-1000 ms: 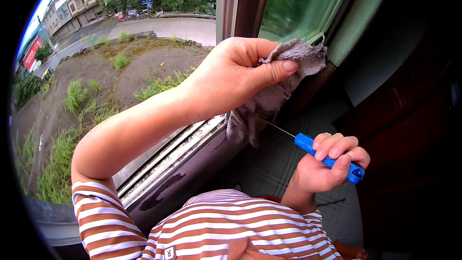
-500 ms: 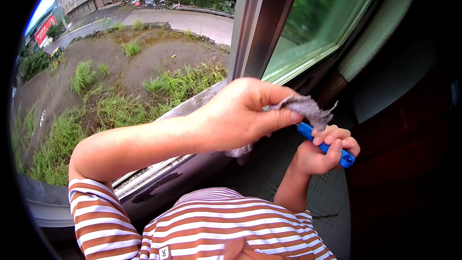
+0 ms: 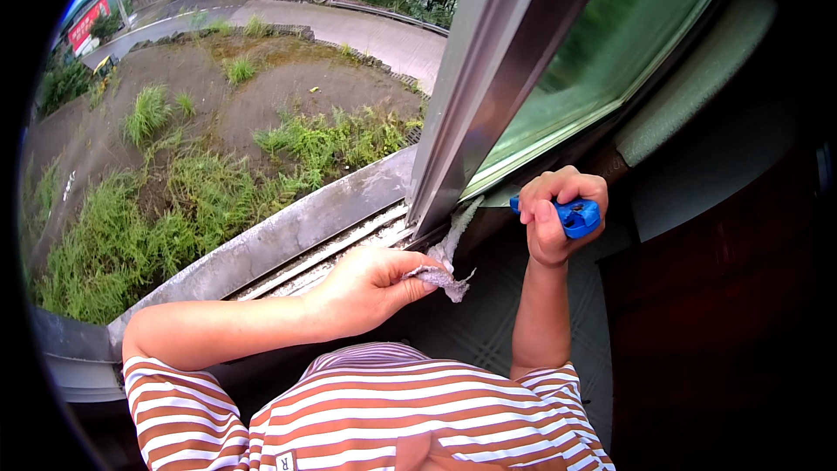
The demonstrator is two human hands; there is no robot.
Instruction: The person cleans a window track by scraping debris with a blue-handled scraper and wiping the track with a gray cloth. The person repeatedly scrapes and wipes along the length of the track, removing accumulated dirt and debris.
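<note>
My left hand [image 3: 370,286] is closed at the window sill, pinching a crumpled greyish-purple rag [image 3: 443,277] between thumb and fingers. A paler strip of cloth [image 3: 453,237] rises beside it towards the foot of the window frame; whether it is part of the same rag I cannot tell. Farther right, my right hand [image 3: 554,225] is raised by the lower edge of the glass, its fingers wrapped round a blue plastic handle [image 3: 581,218]. The handle's butt end points towards me and shows a dark opening. The working end of this tool is mostly hidden.
A dirty sliding track [image 3: 314,263] runs along the sill, with a concrete ledge [image 3: 270,249] outside it. The metal window frame [image 3: 475,96] and green-tinted glass pane [image 3: 602,61] stand ahead. Weeds [image 3: 166,227] and bare ground lie outside; a dark red surface [image 3: 697,331] is at right.
My left hand has drawn back from the blue tool, down and left to the sill, taking the rag with it. My right hand has moved up and slightly left, turning the handle.
</note>
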